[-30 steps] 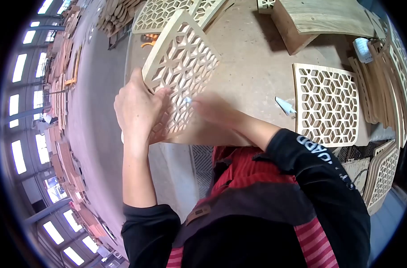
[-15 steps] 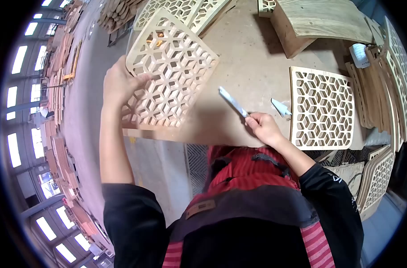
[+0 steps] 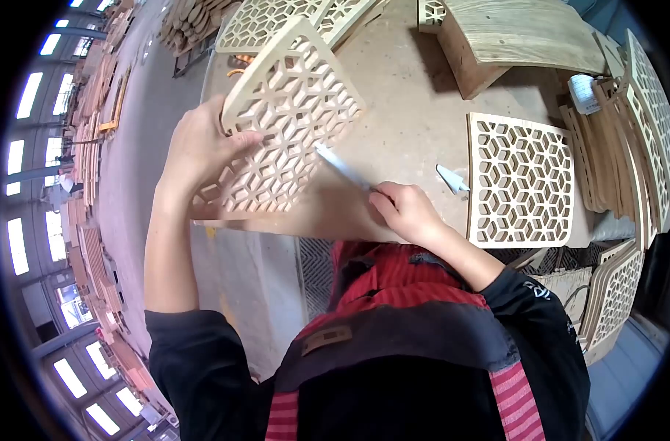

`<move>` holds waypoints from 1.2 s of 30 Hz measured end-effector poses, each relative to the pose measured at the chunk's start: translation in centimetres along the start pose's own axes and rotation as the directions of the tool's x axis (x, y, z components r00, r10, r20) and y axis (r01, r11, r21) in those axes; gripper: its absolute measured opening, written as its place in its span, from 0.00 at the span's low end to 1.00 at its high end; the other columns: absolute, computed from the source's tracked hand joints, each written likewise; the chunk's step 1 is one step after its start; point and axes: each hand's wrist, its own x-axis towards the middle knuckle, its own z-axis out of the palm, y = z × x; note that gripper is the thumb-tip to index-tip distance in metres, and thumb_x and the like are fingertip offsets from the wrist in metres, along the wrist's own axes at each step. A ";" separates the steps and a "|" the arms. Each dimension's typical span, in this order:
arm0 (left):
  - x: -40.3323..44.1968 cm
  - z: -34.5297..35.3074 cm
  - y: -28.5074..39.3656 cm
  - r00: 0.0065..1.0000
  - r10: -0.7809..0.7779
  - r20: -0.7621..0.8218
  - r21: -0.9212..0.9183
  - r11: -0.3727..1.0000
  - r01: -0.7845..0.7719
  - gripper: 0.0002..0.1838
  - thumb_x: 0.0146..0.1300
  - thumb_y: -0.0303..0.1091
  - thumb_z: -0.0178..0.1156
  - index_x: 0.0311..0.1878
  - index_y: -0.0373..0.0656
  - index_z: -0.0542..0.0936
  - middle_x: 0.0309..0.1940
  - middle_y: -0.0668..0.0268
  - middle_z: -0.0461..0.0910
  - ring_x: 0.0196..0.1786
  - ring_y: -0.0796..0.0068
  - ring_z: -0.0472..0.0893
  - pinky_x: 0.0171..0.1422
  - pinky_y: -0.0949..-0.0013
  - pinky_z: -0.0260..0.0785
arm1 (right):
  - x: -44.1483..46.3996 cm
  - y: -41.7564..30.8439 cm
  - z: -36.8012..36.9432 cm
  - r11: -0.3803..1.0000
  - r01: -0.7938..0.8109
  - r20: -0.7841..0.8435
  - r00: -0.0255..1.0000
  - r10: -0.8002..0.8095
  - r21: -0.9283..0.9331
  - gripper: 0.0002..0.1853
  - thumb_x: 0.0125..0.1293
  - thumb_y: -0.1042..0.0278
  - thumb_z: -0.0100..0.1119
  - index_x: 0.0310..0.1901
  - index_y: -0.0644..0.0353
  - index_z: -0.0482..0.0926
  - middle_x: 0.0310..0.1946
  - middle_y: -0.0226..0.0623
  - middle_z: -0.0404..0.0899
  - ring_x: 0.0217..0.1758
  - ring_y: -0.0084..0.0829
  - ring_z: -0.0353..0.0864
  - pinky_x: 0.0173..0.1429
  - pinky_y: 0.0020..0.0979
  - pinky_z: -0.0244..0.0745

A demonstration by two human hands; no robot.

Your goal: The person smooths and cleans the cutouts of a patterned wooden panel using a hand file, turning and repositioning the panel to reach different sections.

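My left hand (image 3: 202, 147) grips the left edge of a wooden lattice panel (image 3: 294, 121), with the thumb over its face. The panel is tilted up off the workbench (image 3: 401, 110), its lower end near the front edge. In my closed right hand (image 3: 408, 213) is a slim, flat, pale tool (image 3: 344, 169); whether it is a file or a blade I cannot tell. The tool's tip is at the panel's right side, and contact is unclear. A small pale-blue pointed piece (image 3: 452, 178) lies right of my right hand, beside a second lattice panel (image 3: 522, 180) lying flat.
A curved wooden piece (image 3: 526, 37) stands at the back right. Stacked wooden parts (image 3: 596, 162) and more lattice panels (image 3: 618, 294) line the right side. Other lattice panels (image 3: 276, 26) lie at the back left, with an orange item (image 3: 239, 66) partly hidden below them.
My left hand has tipped the panel more steeply, so its edge shows thicker. My right hand has moved left, bringing the tool to the panel. The camera view has shifted slightly.
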 end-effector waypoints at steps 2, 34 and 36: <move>0.0 -0.4 0.6 0.997 0.078 0.014 -0.012 0.997 -0.078 0.29 0.47 0.41 0.76 0.48 0.33 0.79 0.32 0.51 0.84 0.33 0.60 0.83 0.43 0.61 0.73 | 1.0 -1.2 0.1 0.998 -0.042 0.039 0.998 0.044 -0.053 0.12 0.67 0.64 0.54 0.39 0.65 0.81 0.30 0.54 0.80 0.35 0.55 0.80 0.40 0.44 0.75; 2.3 2.3 4.0 0.984 0.069 0.164 -0.554 0.832 0.034 0.24 0.64 0.19 0.58 0.63 0.40 0.68 0.34 0.61 0.80 0.29 0.80 0.77 0.29 0.72 0.72 | 6.5 -0.6 5.5 0.999 -0.039 0.081 0.996 0.042 -0.035 0.14 0.71 0.62 0.45 0.40 0.65 0.76 0.36 0.55 0.79 0.44 0.56 0.79 0.47 0.51 0.71; 2.4 3.1 3.0 0.986 0.106 0.130 -0.518 0.855 -0.023 0.25 0.63 0.20 0.58 0.63 0.40 0.68 0.36 0.60 0.80 0.30 0.79 0.78 0.32 0.72 0.73 | 10.3 -0.2 6.2 0.994 0.051 0.188 0.982 -0.032 -0.092 0.15 0.72 0.61 0.45 0.40 0.65 0.76 0.36 0.54 0.80 0.44 0.56 0.79 0.47 0.51 0.71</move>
